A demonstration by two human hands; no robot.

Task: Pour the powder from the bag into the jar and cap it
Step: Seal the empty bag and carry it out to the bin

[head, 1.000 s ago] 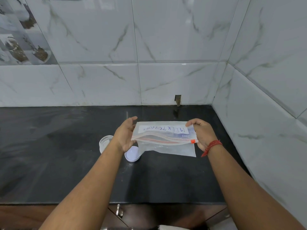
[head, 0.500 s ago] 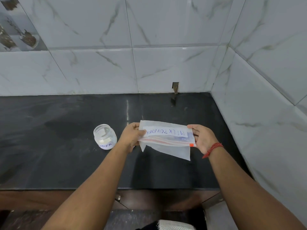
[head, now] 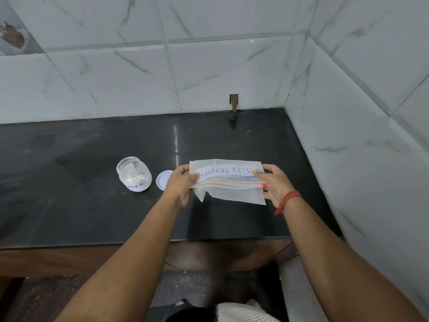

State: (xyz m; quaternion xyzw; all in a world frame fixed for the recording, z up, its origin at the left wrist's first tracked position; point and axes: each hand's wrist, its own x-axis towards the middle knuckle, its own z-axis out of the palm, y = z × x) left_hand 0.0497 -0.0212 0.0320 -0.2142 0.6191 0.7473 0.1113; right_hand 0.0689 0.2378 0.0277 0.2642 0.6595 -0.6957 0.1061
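Observation:
A clear zip bag (head: 228, 182) labelled MILK POWDER, with a red zip strip, is held flat above the black counter (head: 92, 205). My left hand (head: 182, 184) pinches its left end and my right hand (head: 274, 184) pinches its right end near the orange slider. A small round glass jar (head: 134, 174) stands uncapped on the counter to the left, with white powder at its bottom. Its white lid (head: 162, 179) lies flat between the jar and my left hand, partly hidden by that hand.
White marble-tile walls close the counter at the back and on the right (head: 348, 135). A small notch (head: 234, 102) sits in the back wall at counter level. The counter's front edge (head: 139, 244) runs above a wooden cabinet front.
The view shifted, bringing the jar and lid fully into sight left of the bag. Both hands still hold the bag's ends, now a little lower and nearer the counter.

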